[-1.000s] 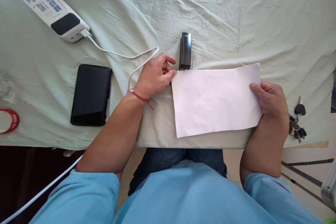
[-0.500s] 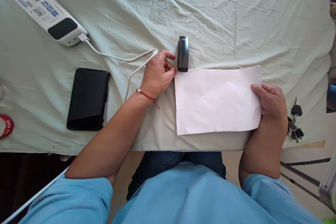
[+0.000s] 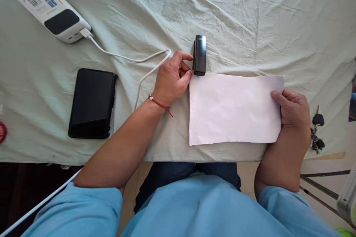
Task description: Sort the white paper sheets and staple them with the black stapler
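A black stapler (image 3: 200, 54) lies lengthwise on the cloth, its near end over the top left corner of a white sheet of paper (image 3: 233, 109). My left hand (image 3: 174, 76) is at that corner, thumb and fingers pinched together on the paper's edge, fingertips right beside the stapler. A red string bracelet (image 3: 161, 105) circles the left wrist. At the right edge of the paper, my right hand (image 3: 294, 109) grips it with the thumb on top; its other fingers are mostly hidden underneath.
A pale green cloth (image 3: 222, 14) covers the table. To the left lie a black phone (image 3: 93, 103) and a white power bank (image 3: 47, 7) with a white cable (image 3: 125, 58) running behind my left hand. Keys (image 3: 317, 129) rest beyond my right wrist. A red round object (image 3: 2, 132) shows at far left.
The view has shifted slightly. The paper has turned a little clockwise, its right end now nearer to me. Both hands keep their places on it, with the stapler still at the corner.
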Available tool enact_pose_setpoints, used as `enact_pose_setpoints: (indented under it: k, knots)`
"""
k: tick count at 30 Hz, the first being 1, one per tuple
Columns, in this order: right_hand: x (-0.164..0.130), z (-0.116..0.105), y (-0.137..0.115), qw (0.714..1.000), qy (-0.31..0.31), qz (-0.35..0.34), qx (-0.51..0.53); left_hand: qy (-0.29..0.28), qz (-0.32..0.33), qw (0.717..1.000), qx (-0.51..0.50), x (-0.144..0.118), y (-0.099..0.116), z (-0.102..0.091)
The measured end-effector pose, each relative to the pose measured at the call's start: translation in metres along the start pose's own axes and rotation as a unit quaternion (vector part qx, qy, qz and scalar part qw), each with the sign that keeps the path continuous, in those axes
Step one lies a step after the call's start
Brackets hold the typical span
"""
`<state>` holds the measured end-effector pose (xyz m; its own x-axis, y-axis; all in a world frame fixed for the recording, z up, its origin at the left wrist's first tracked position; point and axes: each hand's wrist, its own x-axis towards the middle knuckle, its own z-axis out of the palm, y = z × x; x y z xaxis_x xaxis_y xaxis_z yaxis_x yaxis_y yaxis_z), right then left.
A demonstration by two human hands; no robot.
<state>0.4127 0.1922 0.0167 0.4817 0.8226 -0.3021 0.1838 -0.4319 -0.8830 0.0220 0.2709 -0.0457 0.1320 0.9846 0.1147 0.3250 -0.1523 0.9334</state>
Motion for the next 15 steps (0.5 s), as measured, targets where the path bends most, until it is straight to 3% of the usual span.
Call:
enact_pose_setpoints:
  k: [6,10,15]
  knots:
    - [0.0018,-0.0014,0.002,1.0,0.013,0.007,0.004,0.044,0.055,0.997,0.015,-0.0018,0.0035,0.0001]
    - [0.0003,-0.0008,0.0004,1.0,0.021,0.021,0.002,0.043,0.094,0.994,0.027,-0.0005,0.003,-0.0008]
    - [0.0021,-0.0002,0.0021,1.0,0.02,0.014,0.011,0.041,0.089,0.995,0.029,-0.0011,0.0021,0.001]
